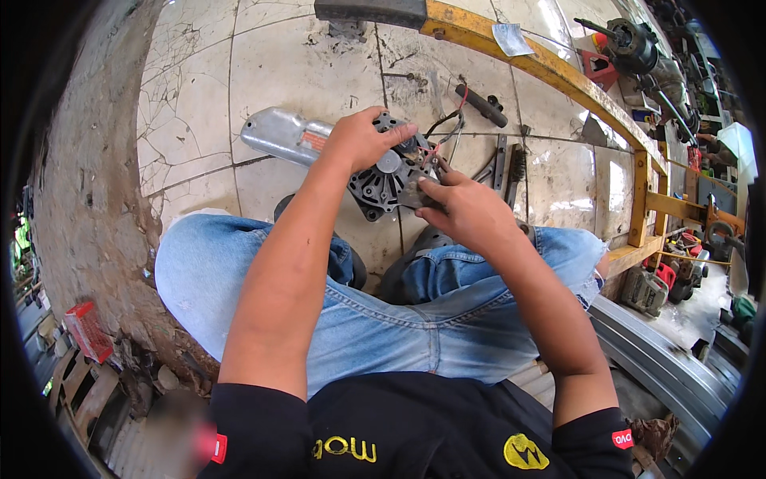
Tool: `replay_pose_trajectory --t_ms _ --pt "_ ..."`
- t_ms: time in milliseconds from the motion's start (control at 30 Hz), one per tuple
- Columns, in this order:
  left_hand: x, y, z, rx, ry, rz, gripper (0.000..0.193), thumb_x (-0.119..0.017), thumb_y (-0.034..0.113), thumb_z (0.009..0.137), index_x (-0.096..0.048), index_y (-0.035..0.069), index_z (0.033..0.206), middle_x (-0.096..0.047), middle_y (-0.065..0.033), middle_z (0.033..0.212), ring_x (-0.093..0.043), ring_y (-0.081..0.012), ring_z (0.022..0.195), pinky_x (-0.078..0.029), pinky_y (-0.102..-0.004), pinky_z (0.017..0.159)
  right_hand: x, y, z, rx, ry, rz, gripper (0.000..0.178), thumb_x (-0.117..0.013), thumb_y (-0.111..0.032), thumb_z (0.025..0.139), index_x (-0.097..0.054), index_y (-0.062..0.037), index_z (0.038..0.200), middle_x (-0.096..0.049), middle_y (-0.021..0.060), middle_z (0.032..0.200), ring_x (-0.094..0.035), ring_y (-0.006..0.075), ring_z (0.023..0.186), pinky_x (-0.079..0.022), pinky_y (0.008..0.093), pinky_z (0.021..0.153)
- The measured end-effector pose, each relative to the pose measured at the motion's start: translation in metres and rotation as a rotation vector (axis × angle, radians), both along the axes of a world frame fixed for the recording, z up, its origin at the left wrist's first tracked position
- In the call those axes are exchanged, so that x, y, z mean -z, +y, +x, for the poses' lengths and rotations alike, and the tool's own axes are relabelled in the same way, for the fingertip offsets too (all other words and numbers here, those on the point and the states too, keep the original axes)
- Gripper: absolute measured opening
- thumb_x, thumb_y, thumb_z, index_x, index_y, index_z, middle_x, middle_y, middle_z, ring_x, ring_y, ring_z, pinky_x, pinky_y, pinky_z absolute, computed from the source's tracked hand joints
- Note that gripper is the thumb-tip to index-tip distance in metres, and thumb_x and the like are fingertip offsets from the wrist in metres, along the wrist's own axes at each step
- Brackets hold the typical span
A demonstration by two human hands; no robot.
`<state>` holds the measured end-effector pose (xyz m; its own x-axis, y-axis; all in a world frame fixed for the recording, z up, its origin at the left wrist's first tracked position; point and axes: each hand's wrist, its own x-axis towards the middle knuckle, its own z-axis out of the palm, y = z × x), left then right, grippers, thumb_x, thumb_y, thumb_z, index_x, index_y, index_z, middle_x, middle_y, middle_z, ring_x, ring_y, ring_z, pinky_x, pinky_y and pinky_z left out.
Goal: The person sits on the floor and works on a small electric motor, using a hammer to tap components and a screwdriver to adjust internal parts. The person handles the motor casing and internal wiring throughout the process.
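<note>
A grey alternator [388,164] with a slotted round end lies on the tiles between my feet. My left hand [361,142] is closed over its upper left side, thumb lying across the top. At its right edge is my right hand [471,206], with fingers bent and pressed together beside a flat grey piece [411,193]; what they pinch is partly hidden. Thin red and dark wires [448,126] run up from the alternator near those fingers. To the left, a long silver metal part [275,134] with an orange label reaches under my left wrist.
Right of the alternator lie a dark cylindrical handle [483,106], a narrow metal bar [500,160] and a dark brush [516,168]. A yellow metal frame [550,70] crosses the far right, with a paper scrap [511,40] on it. A red crate [88,331] stands at lower left.
</note>
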<state>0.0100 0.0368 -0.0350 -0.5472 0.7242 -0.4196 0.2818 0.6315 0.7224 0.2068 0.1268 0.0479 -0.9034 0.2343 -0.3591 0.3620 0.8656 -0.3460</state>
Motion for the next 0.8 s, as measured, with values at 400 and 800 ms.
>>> replay_pose_trajectory --t_ms 400,800 --pt "0.0 0.001 -0.001 0.005 0.021 -0.003 0.093 -0.066 0.075 0.075 -0.058 0.003 0.134 -0.061 -0.0265 0.128 -0.059 -0.0368 0.121 -0.045 -0.0409 0.102 -0.011 -0.006 0.007 0.045 -0.054 0.075 0.044 -0.067 -0.035 0.089 -0.062 -0.0152 0.128 -0.061 0.0122 0.098 -0.067 0.0325 0.086 -0.055 0.0431 0.072" --pt "0.0 0.001 0.001 0.017 0.013 -0.02 0.097 -0.064 0.078 0.074 -0.057 0.002 0.134 -0.062 -0.0263 0.127 -0.059 -0.0368 0.121 -0.046 -0.0413 0.101 -0.017 -0.003 -0.013 -0.045 -0.107 0.089 0.041 -0.069 -0.032 0.087 -0.064 -0.0124 0.123 -0.061 0.0132 0.098 -0.067 0.0322 0.089 -0.055 0.0436 0.073"
